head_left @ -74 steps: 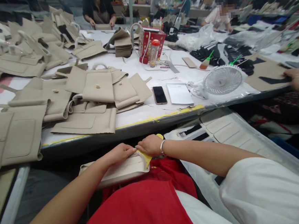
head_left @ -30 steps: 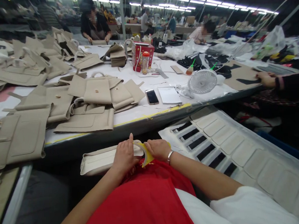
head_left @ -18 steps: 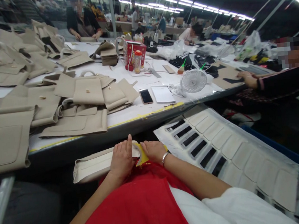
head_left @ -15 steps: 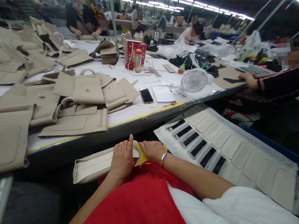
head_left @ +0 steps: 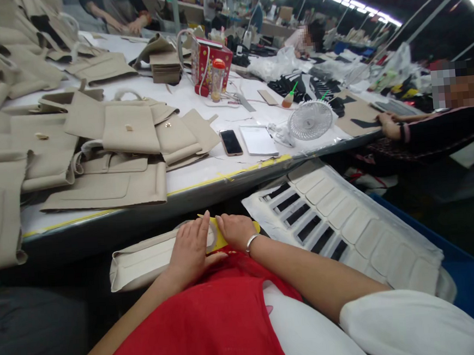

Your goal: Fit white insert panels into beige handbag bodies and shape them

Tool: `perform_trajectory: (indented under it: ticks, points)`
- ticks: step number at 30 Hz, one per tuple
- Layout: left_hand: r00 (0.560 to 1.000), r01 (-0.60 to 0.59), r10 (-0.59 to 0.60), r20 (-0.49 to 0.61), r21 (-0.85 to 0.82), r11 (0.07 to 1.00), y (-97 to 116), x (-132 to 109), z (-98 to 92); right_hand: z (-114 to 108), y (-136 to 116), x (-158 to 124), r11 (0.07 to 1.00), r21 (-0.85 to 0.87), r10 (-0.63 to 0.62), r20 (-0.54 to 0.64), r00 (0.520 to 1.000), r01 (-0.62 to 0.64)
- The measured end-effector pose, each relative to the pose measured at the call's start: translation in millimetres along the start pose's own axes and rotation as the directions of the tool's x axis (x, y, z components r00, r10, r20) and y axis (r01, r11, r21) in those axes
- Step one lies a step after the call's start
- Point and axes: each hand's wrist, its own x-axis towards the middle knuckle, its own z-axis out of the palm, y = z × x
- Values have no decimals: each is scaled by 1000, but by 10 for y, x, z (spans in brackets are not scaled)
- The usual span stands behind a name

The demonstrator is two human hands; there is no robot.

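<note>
My left hand [head_left: 190, 249] lies flat on a long beige bag piece [head_left: 145, 261] with a pale inner face, held across my lap. Its fingers are stretched out and its thumb stands apart. Right beside it, my right hand [head_left: 237, 232] is closed around a flat yellow tool [head_left: 221, 238]; I cannot make out its exact kind. One yellow end shows past the heel of that hand, and the broader part reaches toward the left fingers. A pale curved strip shows between the two hands at the end of the bag piece.
Beige bags [head_left: 130, 128] lie piled on the white table [head_left: 204, 180]. A phone [head_left: 231, 143], a notepad [head_left: 257, 141] and a small fan [head_left: 310, 120] stand near its edge. At right, a board of pale pieces [head_left: 349, 218] rests above a blue bin [head_left: 471, 290]. Co-workers sit around.
My view has shifted slightly. The left thumb has spread away from the fingers, and the left hand covers more of the curved strip. The right hand still grips the yellow tool.
</note>
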Motion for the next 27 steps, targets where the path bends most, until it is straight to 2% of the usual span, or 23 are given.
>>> perform_trajectory:
  ticks: [6, 11, 14, 17, 21, 22, 23, 24, 26, 27]
  points:
    - [998, 43, -44, -43, -19, 999, -63, 38, 87, -39, 13, 153, 996, -37, -79, 25, 997, 80]
    - [994, 92, -92, -62, -3, 996, -31, 68, 90, -107, -37, 281, 992, 36, -122, 1, 993, 121]
    - [989, 135, -135, -53, -7, 991, -11, 13, 20, -169, -34, 290, 981, 134, -137, -53, 989, 143]
    - [984, 157, -162, -67, -77, 985, -54, -111, -69, -297, 67, 273, 946, 283, -118, -156, 981, 159]
    - [983, 172, -177, -50, -95, 980, -116, -231, -136, -506, 174, 249, 831, 527, -21, -293, 956, 180]
    - [985, 168, -170, -26, -75, 983, -115, -231, -142, -536, 157, 242, 779, 598, 8, -310, 951, 188]
    - [987, 160, -160, 1, -52, 986, -107, -219, -144, -549, 121, 236, 678, 705, 42, -317, 947, 206]
    - [988, 150, -149, 28, -31, 988, -95, -197, -144, -547, 72, 230, 510, 829, 76, -311, 947, 231]
    - [988, 134, -134, 77, 1, 991, -65, -146, -145, -500, -40, 225, 8, 969, 117, -246, 962, 247]
    - [987, 130, -131, 96, 12, 991, -52, -123, -146, -463, -90, 226, -229, 948, 113, -200, 973, 221]
